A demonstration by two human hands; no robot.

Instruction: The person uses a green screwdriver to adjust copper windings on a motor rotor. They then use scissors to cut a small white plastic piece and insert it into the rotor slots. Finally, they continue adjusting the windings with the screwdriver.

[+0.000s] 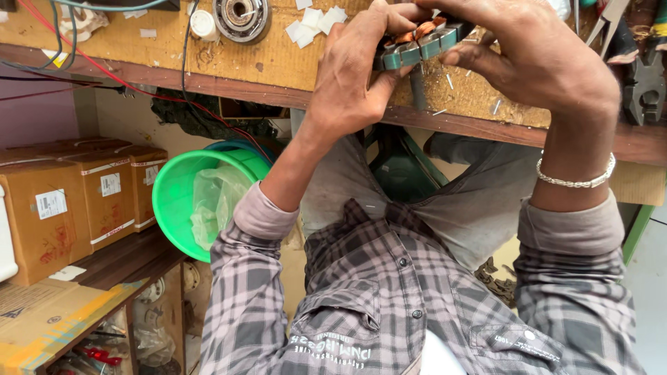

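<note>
A round motor stator [420, 43] with a green-grey rim and copper windings rests at the edge of the wooden workbench [208, 59]. My left hand [351, 76] grips its left side, thumb underneath and fingers curled over the top. My right hand [535, 59], with a silver bracelet on the wrist, holds the right side, its fingers pressing on the windings. A short metal rod [417, 89] stands below the stator between my hands.
A ball bearing [241, 17], white paper slips [313, 24] and red and black wires [83, 55] lie on the bench. Pliers [645, 87] sit at the right. Below are a green bucket [177, 201] with a plastic bag and cardboard boxes [69, 201] on a shelf.
</note>
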